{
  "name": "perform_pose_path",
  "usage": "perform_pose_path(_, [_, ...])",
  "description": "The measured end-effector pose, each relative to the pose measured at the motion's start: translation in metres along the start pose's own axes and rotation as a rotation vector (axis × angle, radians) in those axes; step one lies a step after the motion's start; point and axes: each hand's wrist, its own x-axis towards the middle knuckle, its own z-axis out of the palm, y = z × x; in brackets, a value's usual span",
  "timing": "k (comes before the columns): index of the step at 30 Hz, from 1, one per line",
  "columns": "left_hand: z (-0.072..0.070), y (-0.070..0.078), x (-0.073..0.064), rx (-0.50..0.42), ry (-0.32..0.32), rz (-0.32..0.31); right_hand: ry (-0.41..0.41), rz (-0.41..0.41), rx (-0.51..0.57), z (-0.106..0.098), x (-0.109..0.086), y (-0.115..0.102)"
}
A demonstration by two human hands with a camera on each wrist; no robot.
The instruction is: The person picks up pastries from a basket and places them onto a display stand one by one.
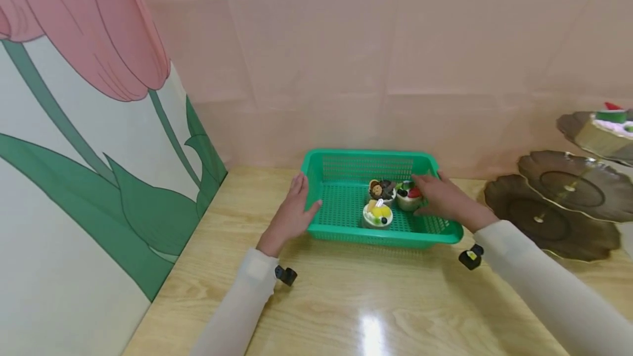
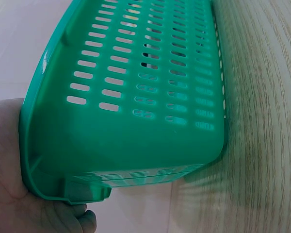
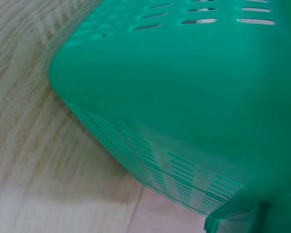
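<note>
I see the left hand (image 1: 289,214) holding the left rim of the green basket (image 1: 341,205), which sits on the desk (image 1: 316,301), while the right hand (image 1: 445,199), thumb and fingers spread (whether touching, I can't tell), reaches over its right end beside the strawberry-topped cake (image 1: 409,202).

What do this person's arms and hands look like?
Long off-white fabric sleeves cover both arms. A small black boxy device sits at each wrist, the right one showing a yellowish mark. Left hand and right hand are gloveless.
</note>
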Motion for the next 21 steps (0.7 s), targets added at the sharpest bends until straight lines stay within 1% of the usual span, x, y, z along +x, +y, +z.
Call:
perform_pose_path(11, [0.0, 0.001, -0.0028, -0.025, -0.002, -0.002, 0.026, -0.012, -0.025, 0.005, -0.0017, -0.0032])
perform_pose_path(21, [0.0004, 0.0008, -0.0017, -0.021, -0.006, -0.003, 0.05, -0.004, -0.09, 0.008, 0.0005, -0.0064])
